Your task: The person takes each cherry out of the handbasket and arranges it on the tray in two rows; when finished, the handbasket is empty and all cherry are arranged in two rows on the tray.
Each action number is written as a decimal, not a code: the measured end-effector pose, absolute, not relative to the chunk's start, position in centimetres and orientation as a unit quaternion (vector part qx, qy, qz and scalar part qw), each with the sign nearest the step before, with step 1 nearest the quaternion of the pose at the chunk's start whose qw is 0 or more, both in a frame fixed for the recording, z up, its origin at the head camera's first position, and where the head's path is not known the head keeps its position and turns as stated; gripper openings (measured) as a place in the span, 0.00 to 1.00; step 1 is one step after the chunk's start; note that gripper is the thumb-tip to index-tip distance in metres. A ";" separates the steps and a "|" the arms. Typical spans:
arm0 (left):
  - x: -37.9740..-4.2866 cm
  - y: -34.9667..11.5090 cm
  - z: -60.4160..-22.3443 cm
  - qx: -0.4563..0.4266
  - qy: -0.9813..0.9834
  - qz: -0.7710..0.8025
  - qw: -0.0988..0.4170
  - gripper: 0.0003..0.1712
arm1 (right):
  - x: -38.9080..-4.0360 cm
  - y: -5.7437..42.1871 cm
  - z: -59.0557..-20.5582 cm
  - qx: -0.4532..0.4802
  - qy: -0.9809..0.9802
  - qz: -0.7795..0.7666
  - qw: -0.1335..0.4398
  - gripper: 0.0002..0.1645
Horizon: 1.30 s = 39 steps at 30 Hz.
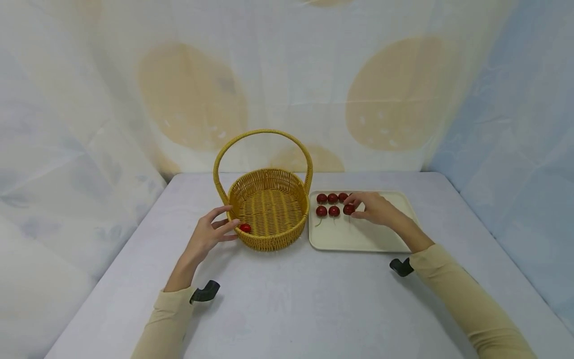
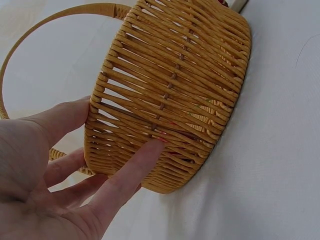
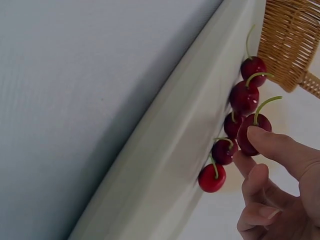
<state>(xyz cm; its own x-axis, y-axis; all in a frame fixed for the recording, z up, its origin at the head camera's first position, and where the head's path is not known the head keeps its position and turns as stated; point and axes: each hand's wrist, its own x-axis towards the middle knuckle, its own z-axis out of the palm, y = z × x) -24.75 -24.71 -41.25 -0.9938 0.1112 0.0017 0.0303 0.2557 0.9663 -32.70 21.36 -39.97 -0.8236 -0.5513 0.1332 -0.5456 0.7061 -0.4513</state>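
Note:
A round, yellow-brown wicker basket [image 1: 271,243] with a tall hoop handle stands on the table. My left hand [image 1: 210,234] is at its left side, and fairly straight fingers touch the rim and woven wall [image 2: 170,75]. One bright red cherry [image 1: 245,228] lies inside the basket near that hand. Over the cream tray [image 1: 358,242], my right hand [image 1: 376,208] pinches a dark red cherry [image 3: 254,134] between thumb and a finger, its green stem pointing up in the right wrist view. Several other cherries [image 3: 245,97] lie in rows on the tray; the fingers partly cover the back row.
The tray is just right of the basket, its left edge close to the basket wall. The basket's handle [image 1: 263,131] arches high above it. A pale cloth covers the table [image 1: 291,309], and patterned curtains [image 1: 287,75] hang behind and at both sides.

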 end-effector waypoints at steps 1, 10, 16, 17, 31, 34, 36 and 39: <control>-24.7 -24.7 -41.2 0.045 0.791 0.609 0.034 0.42 | -32.8 21.3 -40.0 -0.296 0.925 -0.240 0.007 0.21; -24.8 -24.6 -41.3 0.040 0.792 0.609 0.037 0.42 | -33.4 20.8 -40.7 -0.304 0.930 -0.206 0.005 0.21; -24.7 -24.6 -41.5 0.043 0.791 0.610 0.034 0.42 | -33.2 20.9 -40.8 -0.299 0.933 -0.202 0.010 0.21; -24.7 -24.6 -41.5 0.044 0.791 0.610 0.032 0.42 | -33.2 20.9 -40.8 -0.298 0.933 -0.200 0.011 0.21; -24.7 -24.6 -41.4 0.044 0.793 0.607 0.032 0.41 | -33.1 20.9 -40.2 -0.282 0.941 -0.188 0.006 0.24; -24.6 -24.6 -41.4 0.045 0.793 0.607 0.031 0.41 | -32.8 20.4 -39.0 -0.288 0.939 -0.186 -0.003 0.24; -24.6 -24.7 -41.4 0.049 0.792 0.608 0.030 0.42 | -32.5 20.0 -38.1 -0.289 0.940 -0.184 -0.007 0.23; -24.7 -24.7 -41.4 0.056 0.789 0.611 0.029 0.41 | -32.0 19.0 -36.5 -0.288 0.940 -0.185 -0.012 0.22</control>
<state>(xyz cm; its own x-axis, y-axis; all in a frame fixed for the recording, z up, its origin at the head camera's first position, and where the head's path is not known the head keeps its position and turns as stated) -24.66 -24.75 -41.35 -0.9919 0.1248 0.0223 0.0527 0.2462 0.9678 -32.02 19.05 -36.49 -0.8338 -0.5369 0.1286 -0.5456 0.7656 -0.3409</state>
